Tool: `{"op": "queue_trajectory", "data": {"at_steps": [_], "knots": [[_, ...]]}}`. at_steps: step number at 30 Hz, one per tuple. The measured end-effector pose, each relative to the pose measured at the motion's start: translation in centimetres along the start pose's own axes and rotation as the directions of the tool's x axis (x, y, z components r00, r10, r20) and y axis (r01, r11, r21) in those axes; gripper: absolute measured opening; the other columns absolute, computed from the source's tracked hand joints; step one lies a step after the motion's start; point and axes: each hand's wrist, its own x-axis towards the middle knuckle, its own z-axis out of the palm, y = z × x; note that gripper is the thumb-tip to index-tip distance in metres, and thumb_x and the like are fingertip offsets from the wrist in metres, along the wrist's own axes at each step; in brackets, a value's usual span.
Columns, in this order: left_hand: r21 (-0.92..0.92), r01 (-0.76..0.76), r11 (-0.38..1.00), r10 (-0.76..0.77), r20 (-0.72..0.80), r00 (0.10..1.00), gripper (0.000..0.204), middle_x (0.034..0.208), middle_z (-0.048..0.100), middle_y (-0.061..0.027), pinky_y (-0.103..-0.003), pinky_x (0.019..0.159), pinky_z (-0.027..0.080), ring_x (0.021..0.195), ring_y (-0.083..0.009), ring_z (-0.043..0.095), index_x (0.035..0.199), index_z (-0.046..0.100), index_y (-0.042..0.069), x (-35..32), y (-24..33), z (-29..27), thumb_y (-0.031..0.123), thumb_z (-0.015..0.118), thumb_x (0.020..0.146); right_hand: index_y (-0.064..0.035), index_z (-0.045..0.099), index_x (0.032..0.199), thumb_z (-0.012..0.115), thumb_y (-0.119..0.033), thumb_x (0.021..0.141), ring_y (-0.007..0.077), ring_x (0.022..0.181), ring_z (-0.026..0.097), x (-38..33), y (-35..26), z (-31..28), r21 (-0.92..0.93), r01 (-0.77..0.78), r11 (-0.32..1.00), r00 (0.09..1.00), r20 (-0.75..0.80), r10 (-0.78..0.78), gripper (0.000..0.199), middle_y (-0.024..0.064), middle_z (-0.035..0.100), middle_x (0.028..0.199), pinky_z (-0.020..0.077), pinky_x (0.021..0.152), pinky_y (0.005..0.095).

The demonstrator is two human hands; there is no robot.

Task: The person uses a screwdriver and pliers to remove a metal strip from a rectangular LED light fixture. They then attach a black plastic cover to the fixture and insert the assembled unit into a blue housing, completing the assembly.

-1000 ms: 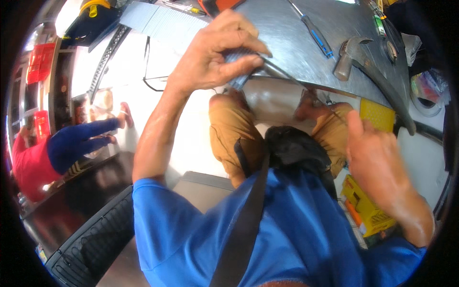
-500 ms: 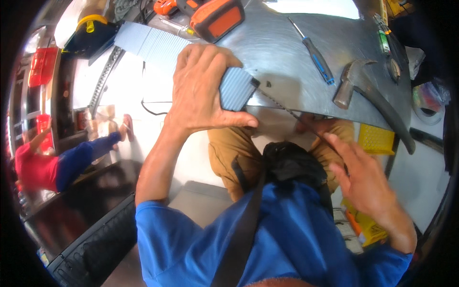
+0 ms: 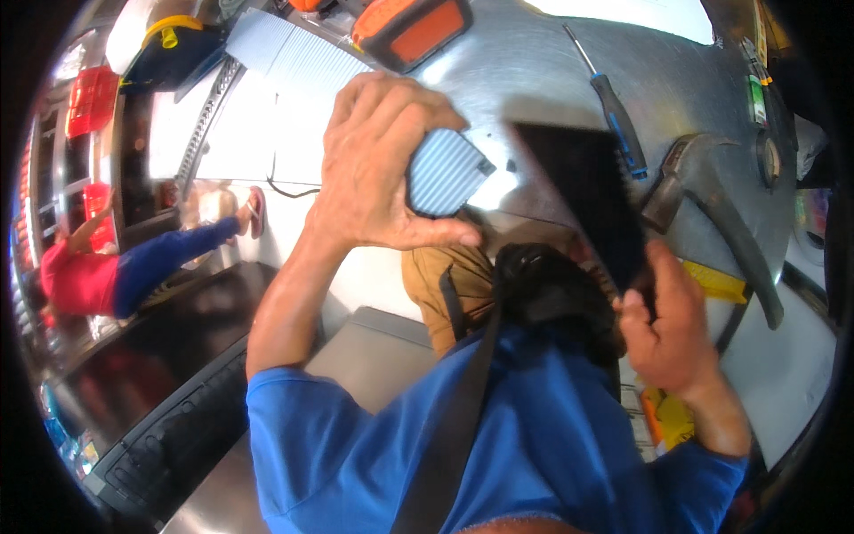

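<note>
My left hand (image 3: 374, 160) is closed over a light blue ribbed panel (image 3: 449, 173), fingers across its top and thumb along the near side. The panel's end sticks out past my hand at the table edge, with a small dark notch at one corner. In my right hand (image 3: 672, 320) is a broad, flat, dark blade-like piece (image 3: 592, 196), gripped at its near end. It is tilted with its wide face showing, apart from the panel. Blur hides its details, and I cannot tell its exact kind.
A blue-and-black screwdriver (image 3: 620, 125) and a hammer (image 3: 712, 191) lie on the metal table (image 3: 525, 67). An orange-and-black tool part (image 3: 414, 36) stands at the back. A yellow basket (image 3: 716, 280) is below the right edge. At the far left, a person in red (image 3: 84, 280) is nearby.
The dark piece has come up off the panel's end and turned from edge-on to wide face. My left hand stays on the panel. The view has shifted slightly.
</note>
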Motion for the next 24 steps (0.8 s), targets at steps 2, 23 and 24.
{"op": "queue_trajectory", "data": {"at_steps": [2, 23, 24], "knots": [[0.002, 0.009, 1.000, -0.009, -0.001, 1.000, 0.083, 0.104, 0.067, -0.0097, -0.050, 0.101, 0.041, 0.105, -0.0314, 0.062, 0.103, 0.069, 0.009, 0.0, 0.3, 0.0, 0.083, 0.069, 0.067, 0.0085, 0.057, 0.119, 0.068, -0.012, 0.092, 0.0358, 0.076, 0.067, 0.4, 1.0, -0.4, 0.099, 0.080, 0.992, 0.997, -0.022, -0.078, 0.036, 0.0218, 0.065, 0.090, 0.0526, 0.071, 0.0439], [-0.174, 0.083, 0.981, -0.072, 0.067, 0.995, 0.034, 0.095, 0.073, -0.0082, -0.048, 0.106, 0.039, 0.104, -0.0269, 0.065, 0.088, 0.073, 0.008, -1.8, 0.0, -1.5, 0.026, 0.045, 0.096, -0.0058, 0.023, 0.163, 0.060, -0.009, 0.092, 0.0382, 0.149, 0.036, 2.7, -1.1, 1.6, 0.142, 0.130, 0.981, 0.985, 0.091, -0.144, 0.080, 0.0217, 0.033, 0.163, 0.0271, 0.124, 0.0458], [-0.173, 0.075, 0.982, -0.064, 0.070, 0.996, 0.033, 0.095, 0.072, -0.0081, -0.048, 0.106, 0.040, 0.104, -0.0267, 0.065, 0.087, 0.073, 0.009, -1.8, -0.1, -1.5, 0.025, 0.046, 0.095, -0.0083, 0.023, 0.163, 0.059, -0.008, 0.092, 0.0400, 0.147, 0.040, 2.5, -1.1, 2.3, 0.173, 0.100, 0.980, 0.984, 0.129, -0.123, 0.080, 0.0215, 0.036, 0.163, 0.0294, 0.124, 0.0475]]}}
